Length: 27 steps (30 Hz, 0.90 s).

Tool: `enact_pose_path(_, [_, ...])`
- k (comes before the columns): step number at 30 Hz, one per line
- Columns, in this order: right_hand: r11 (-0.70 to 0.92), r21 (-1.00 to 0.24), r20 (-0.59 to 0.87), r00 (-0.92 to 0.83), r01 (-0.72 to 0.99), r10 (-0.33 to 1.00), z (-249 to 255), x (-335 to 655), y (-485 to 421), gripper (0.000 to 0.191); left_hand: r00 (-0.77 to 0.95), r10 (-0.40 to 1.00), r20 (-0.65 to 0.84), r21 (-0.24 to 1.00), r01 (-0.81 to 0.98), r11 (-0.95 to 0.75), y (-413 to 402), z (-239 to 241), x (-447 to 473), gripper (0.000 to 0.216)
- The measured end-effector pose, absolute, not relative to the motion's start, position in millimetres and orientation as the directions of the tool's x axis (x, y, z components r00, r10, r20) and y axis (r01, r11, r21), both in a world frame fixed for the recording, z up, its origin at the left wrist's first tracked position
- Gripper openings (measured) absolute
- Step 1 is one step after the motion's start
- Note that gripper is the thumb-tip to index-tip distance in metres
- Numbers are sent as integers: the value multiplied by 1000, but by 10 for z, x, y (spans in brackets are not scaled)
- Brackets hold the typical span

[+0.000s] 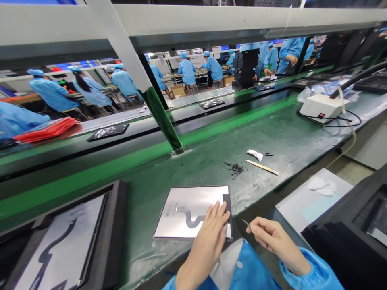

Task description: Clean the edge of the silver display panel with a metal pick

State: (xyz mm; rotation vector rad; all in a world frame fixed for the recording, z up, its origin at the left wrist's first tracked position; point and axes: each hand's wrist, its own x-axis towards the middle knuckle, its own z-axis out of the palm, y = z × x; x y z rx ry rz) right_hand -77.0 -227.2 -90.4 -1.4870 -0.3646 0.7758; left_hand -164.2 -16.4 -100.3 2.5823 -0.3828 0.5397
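A silver rectangular panel (184, 209) with a dark curved ribbon strip lies flat on the green bench. My left hand (211, 231) rests on the panel's right edge, fingers stretched out flat beside its dark side strip. To the right of the panel, my right hand (269, 235) is closed in a pinch on a thin pointed metal tool (245, 222), whose tip points left toward the panel. Both sleeves are blue.
A black tray (111, 237) with a similar panel sits at the left. Farther back lie a pale stick (262, 167), a white wipe (254, 154) and dark scrapings (235, 168). A white box (320, 106) with cables stands right. Workers in blue sit beyond the conveyor (127, 139).
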Motion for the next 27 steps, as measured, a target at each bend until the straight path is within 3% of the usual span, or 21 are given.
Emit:
enact_pose_path(6, [-123, -981, -196, 733, -153, 652, -826, -782, -2242, 57, 931, -180, 317, 455, -316, -832, -286, -823, -1605, 9])
enact_pose_path(9, [-141, -981, -192, 761, -133, 620, -883, -785, -2203, 55, 922, -191, 337, 408, -326, -853, -293, -772, -1615, 22])
enact_pose_path(13, [-217, -976, -153, 759, -16, 633, -1010, -846, -2156, 48, 890, -206, 408, 368, -366, -855, -239, -736, -1633, 24])
enact_pose_path(18, [-229, -958, -38, 715, 172, 698, -1098, -913, -2144, 42, 926, -180, 333, 419, -316, -851, -225, -755, -1520, 23])
enact_pose_path(22, [-145, -986, -164, 689, -86, 706, -1199, -913, -2107, 50, 937, -116, 330, 390, -247, -887, -219, -877, -1535, 21])
enact_pose_path(27, [-88, -934, -310, 663, -346, 681, -1304, -976, -2024, 57, 888, -143, 438, 228, -263, -937, -244, -994, -1731, 24])
